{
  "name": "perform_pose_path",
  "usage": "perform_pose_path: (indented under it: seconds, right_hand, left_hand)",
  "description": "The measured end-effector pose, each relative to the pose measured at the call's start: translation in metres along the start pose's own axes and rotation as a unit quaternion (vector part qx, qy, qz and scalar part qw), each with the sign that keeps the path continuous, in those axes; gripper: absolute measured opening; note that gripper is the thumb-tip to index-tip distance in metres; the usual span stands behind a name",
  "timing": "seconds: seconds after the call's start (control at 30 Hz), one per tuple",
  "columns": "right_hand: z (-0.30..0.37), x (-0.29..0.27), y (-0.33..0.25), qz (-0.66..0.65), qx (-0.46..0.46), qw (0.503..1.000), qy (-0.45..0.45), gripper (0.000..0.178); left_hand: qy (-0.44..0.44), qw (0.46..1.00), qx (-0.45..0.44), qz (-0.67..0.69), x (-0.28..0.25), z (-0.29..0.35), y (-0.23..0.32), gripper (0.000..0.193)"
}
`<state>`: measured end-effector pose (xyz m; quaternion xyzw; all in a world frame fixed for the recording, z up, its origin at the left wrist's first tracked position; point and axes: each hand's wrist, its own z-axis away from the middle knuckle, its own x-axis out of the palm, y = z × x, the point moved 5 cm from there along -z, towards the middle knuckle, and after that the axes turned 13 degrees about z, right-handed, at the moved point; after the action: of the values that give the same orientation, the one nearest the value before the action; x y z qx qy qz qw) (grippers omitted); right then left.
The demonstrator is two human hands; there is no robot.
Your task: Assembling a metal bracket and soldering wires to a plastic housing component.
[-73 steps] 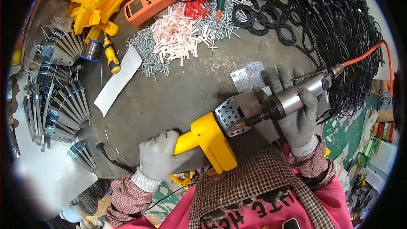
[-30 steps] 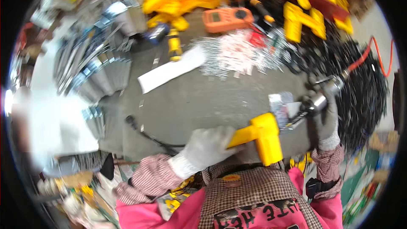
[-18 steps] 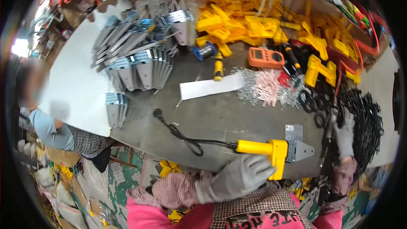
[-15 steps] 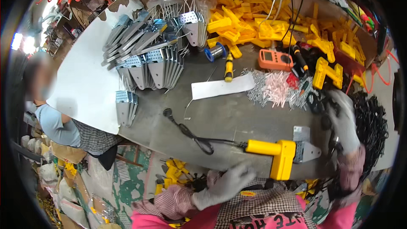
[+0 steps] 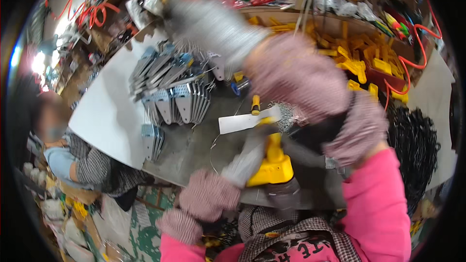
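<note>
My left hand [image 5: 246,159], in a grey glove, closes round the handle of a yellow plastic tool body [image 5: 275,171] above the near part of the bench. A greyish blurred part [image 5: 285,193] juts from the tool body toward me. My right hand [image 5: 208,25], also gloved, is raised far across the bench toward the back left. Motion smears its fingers, and a dark patch at their tips cannot be made out. The right forearm hides much of the bench's middle. Below it lie a white strip [image 5: 238,123] and a yellow-handled screwdriver [image 5: 256,106].
Stacked metal plates with wires [image 5: 182,99] stand at the left beside a white board [image 5: 104,111]. Yellow plastic parts [image 5: 357,65] fill the back right. Black cords [image 5: 412,150] are heaped at the right. A co-worker [image 5: 63,162] sits at the left.
My right hand has swung from the right side up to the back left. The left hand has gone from near my lap to the yellow tool body, now lifted and turned.
</note>
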<state>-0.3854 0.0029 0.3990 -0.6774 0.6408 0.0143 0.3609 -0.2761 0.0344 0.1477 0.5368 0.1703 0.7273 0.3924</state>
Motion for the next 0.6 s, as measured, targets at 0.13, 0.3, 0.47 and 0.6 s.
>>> perform_pose_path:
  seconds: [0.13, 0.3, 0.47, 0.6]
  right_hand:
    - [0.065, -0.081, 0.067, 0.483, -0.036, 0.872, -0.073, 0.023]
    - [0.199, -0.133, 0.164, 0.468, 0.18, 0.819, -0.278, 0.019]
    - [0.185, -0.125, 0.194, 0.508, 0.217, 0.75, -0.364, 0.022]
    - [0.181, -0.132, 0.207, 0.516, 0.264, 0.717, -0.388, 0.025]
  left_hand:
    - [-0.228, 0.777, 0.02, -0.586, 0.094, -0.034, -0.006, 0.043]
    - [0.004, 0.73, 0.387, -0.564, -0.008, -0.052, 0.032, 0.045]
    - [0.083, 0.531, 0.385, -0.751, -0.087, -0.078, 0.051, 0.034]
    - [0.064, 0.378, 0.381, -0.841, -0.077, -0.089, 0.039, 0.01]
